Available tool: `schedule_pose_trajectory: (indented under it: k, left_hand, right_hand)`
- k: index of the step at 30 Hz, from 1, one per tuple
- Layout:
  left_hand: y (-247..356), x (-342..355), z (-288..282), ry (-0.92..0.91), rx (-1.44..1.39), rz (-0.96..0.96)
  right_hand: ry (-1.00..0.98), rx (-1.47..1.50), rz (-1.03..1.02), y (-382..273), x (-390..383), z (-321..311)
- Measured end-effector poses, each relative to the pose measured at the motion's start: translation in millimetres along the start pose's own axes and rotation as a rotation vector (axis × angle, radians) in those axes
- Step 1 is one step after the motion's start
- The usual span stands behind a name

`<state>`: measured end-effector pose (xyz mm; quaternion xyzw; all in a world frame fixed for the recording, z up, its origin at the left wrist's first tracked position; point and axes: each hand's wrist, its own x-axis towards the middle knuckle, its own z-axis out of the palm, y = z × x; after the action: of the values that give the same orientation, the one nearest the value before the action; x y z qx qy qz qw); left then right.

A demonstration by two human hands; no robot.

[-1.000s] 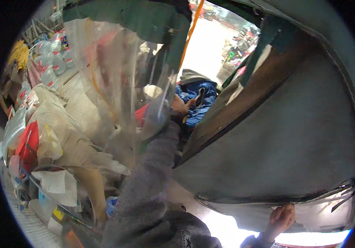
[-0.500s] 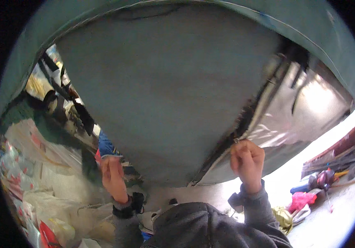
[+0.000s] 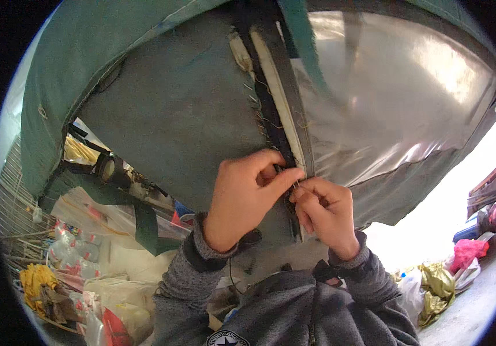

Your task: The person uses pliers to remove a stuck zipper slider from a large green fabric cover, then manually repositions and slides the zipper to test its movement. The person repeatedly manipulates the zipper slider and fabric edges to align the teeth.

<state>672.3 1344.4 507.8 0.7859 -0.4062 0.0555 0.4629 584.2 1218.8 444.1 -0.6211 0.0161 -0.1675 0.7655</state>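
Observation:
A large dark green fabric cover [image 3: 173, 109] hangs in front of me. Down its middle runs a frayed seam [image 3: 285, 124] of black and whitish strips with loose threads. My left hand [image 3: 245, 193] pinches the seam's edge between thumb and fingers. Close against it, my right hand [image 3: 328, 210] is closed with its fingertips at the same spot on the seam. Something thin and light shows at those fingertips, too small to make out. Right of the seam lies a see-through plastic panel [image 3: 386, 98] joined to the cover.
At the lower left are a wire rack [image 3: 14, 190], clear plastic bottles [image 3: 69, 248], a yellow cloth [image 3: 37, 282] and plastic bags. On the right floor lie a pink bag [image 3: 468, 252] and an olive-coloured bag [image 3: 437, 291]. Through a gap at the left, black bars [image 3: 83, 135] show.
The seam has come from the right to the middle of my view. My left hand has moved right and up, joining my right hand at the seam. More of the plastic panel shows.

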Motion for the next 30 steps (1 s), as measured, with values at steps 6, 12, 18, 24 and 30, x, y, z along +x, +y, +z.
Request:
schedule_pose_trajectory:
  k: [6, 12, 18, 24, 30]
  left_hand:
    - [0, 3, 2, -0.112, -0.179, -0.189]
    - [-2, -6, 9, -0.123, -0.435, -0.271]
    - [-2, -3, 10, -0.099, -0.602, -0.328]
    - [4, 0, 14, -0.021, -0.688, -0.262]
    - [9, 7, 17, 0.065, -0.593, -0.134]
  right_hand:
    - [0.041, 0.033, -0.013, 4, -6, 4]
    - [0.077, 0.033, -0.036, 5, -12, 9]
    - [0.080, 0.089, -0.066, 2, -11, 10]
    - [0.114, 0.127, -0.046, -9, -3, 15]
    - [0.094, 0.080, -0.058, -21, 3, 11]
